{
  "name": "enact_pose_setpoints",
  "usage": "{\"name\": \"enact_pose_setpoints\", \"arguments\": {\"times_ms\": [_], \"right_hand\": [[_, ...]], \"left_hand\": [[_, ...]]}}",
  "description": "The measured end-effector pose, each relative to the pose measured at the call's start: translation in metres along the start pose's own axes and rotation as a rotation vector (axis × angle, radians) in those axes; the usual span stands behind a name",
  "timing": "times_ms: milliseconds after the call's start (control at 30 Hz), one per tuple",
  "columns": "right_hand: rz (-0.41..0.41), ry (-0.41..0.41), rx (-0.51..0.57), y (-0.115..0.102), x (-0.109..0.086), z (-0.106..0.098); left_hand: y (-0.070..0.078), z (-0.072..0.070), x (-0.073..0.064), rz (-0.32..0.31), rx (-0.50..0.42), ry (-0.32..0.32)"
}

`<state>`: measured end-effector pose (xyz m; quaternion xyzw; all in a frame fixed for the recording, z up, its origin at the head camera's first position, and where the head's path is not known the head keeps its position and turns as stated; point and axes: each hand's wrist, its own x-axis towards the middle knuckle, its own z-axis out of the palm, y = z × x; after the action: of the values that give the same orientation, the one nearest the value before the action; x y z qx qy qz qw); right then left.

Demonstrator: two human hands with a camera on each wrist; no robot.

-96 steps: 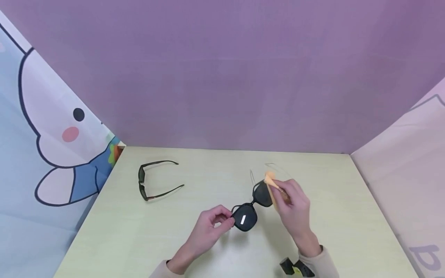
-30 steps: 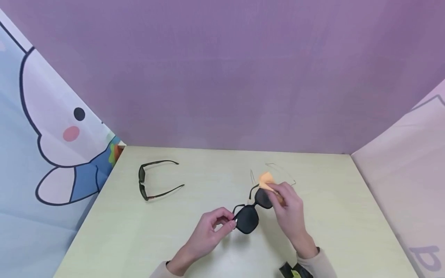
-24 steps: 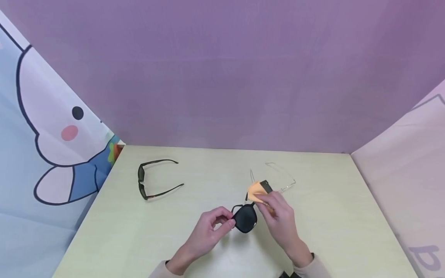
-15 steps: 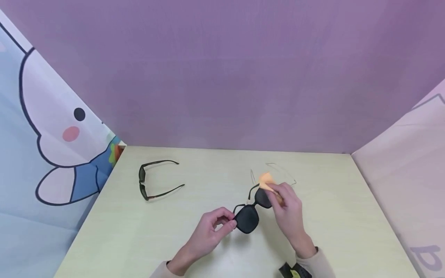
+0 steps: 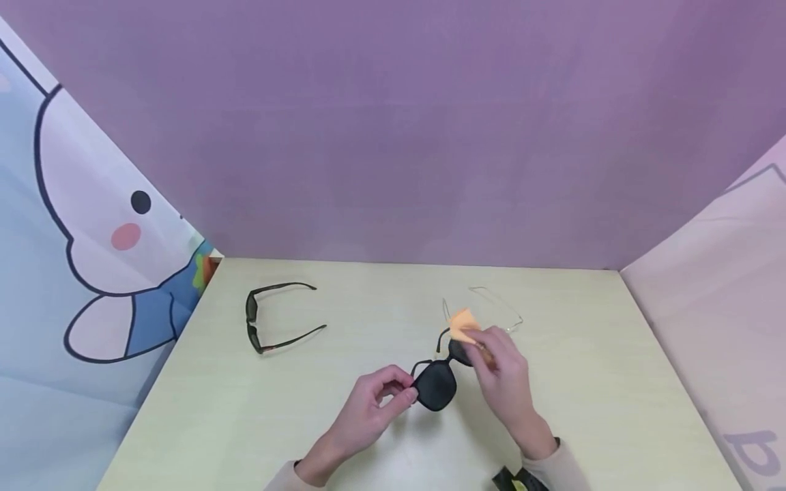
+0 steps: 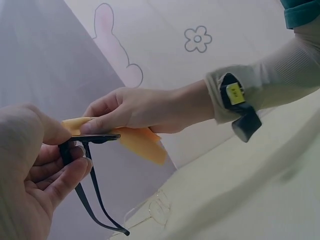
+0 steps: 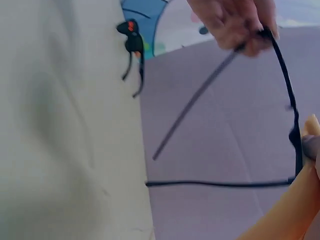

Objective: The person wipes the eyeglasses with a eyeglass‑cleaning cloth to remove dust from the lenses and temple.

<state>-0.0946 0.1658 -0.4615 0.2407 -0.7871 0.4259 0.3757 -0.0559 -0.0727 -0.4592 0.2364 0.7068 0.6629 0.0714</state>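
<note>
Black sunglasses (image 5: pixel 436 387) with dark lenses are held above the table. My left hand (image 5: pixel 376 409) pinches them at the outer corner of the left lens, between thumb and fingers. A folded orange cloth (image 5: pixel 463 326) is pinched in my right hand (image 5: pixel 505 374), which presses it over the right lens. That lens is partly hidden by the cloth and fingers. In the left wrist view the cloth (image 6: pixel 142 145) wraps the far end of the frame, and the temple arms (image 6: pixel 95 190) hang down unfolded. The right wrist view shows both black temple arms (image 7: pixel 220 184) spread apart.
On the table (image 5: pixel 368 300), a second pair of dark sunglasses (image 5: pixel 252 320) lies at the left with its arms open. Thin wire-framed glasses (image 5: pixel 516 322) lie behind my right hand, partly covered. A purple backdrop (image 5: pixel 393 136) closes off the back, with printed cloths at both sides.
My right hand and the orange cloth have shifted back and forth across the right lens, now slightly left of half a second ago. The left hand keeps its hold nearly still.
</note>
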Motion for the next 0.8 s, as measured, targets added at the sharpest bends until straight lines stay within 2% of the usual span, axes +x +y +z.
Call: {"name": "enact_pose_setpoints", "arguments": {"times_ms": [133, 400, 500, 667, 733, 800], "right_hand": [[0.041, 0.013, -0.001, 0.005, 0.003, -0.005], [-0.064, -0.022, 0.02, -0.009, -0.009, 0.005], [-0.036, -0.006, 0.022, -0.004, -0.006, 0.004], [0.074, 0.049, 0.007, 0.004, 0.002, -0.001], [0.078, 0.04, 0.006, 0.002, 0.0, -0.001], [0.046, 0.014, 0.023, -0.001, -0.005, 0.002]], "left_hand": [[0.001, 0.0, -0.001, -0.005, -0.006, -0.005], [0.0, -0.001, 0.001, 0.033, 0.009, 0.015], [0.0, -0.001, 0.002, 0.038, 0.001, 0.011], [0.002, 0.0, 0.002, 0.032, -0.009, 0.003], [0.002, -0.001, 0.003, 0.026, -0.004, 0.005], [0.002, -0.002, 0.003, 0.019, 0.002, 0.008]]}}
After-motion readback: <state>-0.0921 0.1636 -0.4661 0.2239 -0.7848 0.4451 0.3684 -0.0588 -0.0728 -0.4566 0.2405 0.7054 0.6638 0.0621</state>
